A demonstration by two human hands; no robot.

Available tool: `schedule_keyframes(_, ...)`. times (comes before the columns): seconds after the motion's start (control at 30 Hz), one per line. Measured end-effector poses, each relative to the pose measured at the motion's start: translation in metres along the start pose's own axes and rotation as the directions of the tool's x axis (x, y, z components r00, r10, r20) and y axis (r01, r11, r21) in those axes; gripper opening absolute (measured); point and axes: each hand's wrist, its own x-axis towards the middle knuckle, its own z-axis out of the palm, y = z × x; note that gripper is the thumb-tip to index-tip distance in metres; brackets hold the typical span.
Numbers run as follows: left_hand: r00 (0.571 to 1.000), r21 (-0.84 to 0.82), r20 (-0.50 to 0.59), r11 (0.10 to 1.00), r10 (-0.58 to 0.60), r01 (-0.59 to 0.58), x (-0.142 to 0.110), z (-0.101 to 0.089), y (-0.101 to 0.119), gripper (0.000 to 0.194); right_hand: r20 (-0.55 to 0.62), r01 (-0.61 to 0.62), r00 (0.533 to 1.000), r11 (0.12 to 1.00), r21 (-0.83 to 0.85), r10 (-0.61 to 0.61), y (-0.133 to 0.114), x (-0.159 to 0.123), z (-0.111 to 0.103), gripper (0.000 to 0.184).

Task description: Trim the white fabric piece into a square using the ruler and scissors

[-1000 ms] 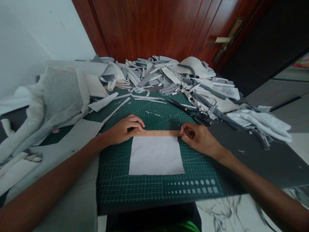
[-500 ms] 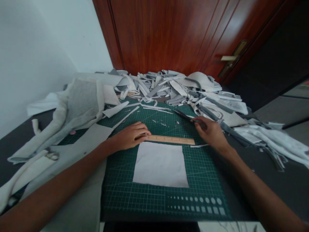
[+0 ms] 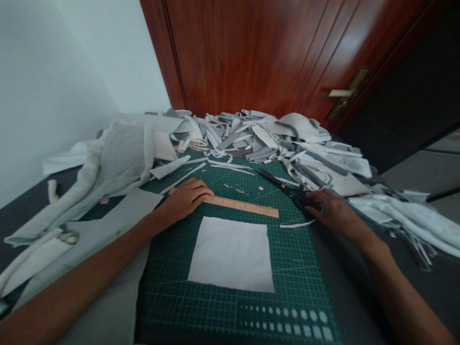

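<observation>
"What's hidden?"

"The left grip (image 3: 189,195) covers part of the ruler (image 3: 246,206), its markings too small to read."

"And the scissors (image 3: 272,179)?"

"The right grip (image 3: 332,211) partly hides their handles (image 3: 297,196); its hold is unclear. The top edge crops the door (image 3: 247,52)."

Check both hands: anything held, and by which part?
Left hand: on ruler, towards its left end. Right hand: at scissors, handle end. Grip unclear for both.
</observation>
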Motion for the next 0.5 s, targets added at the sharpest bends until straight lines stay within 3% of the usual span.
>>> schedule_keyframes(0.13,0.997,0.094,-0.059,0.994,-0.048,0.054,0.000,-0.002,-0.010,0.038,-0.010,-0.044,0.999,0.989,-0.139,0.043,-0.008,-0.001,0.002,0.044)
schedule_keyframes(0.27,0.992,0.141,-0.076,0.984,-0.101,0.111,-0.001,-0.004,-0.015,0.037,0.023,-0.123,0.991,0.957,-0.264,0.134,-0.025,0.000,0.000,0.039)
schedule_keyframes(0.4,0.994,0.112,-0.072,0.990,-0.082,0.090,0.000,-0.007,-0.001,0.036,0.034,-0.123,0.990,0.956,-0.265,0.137,-0.036,0.003,-0.001,0.036)
schedule_keyframes(0.5,1.000,0.026,0.026,1.000,0.007,-0.008,0.001,-0.009,0.017,0.035,0.029,-0.142,0.988,0.963,-0.228,0.153,-0.038,0.003,-0.001,0.037)
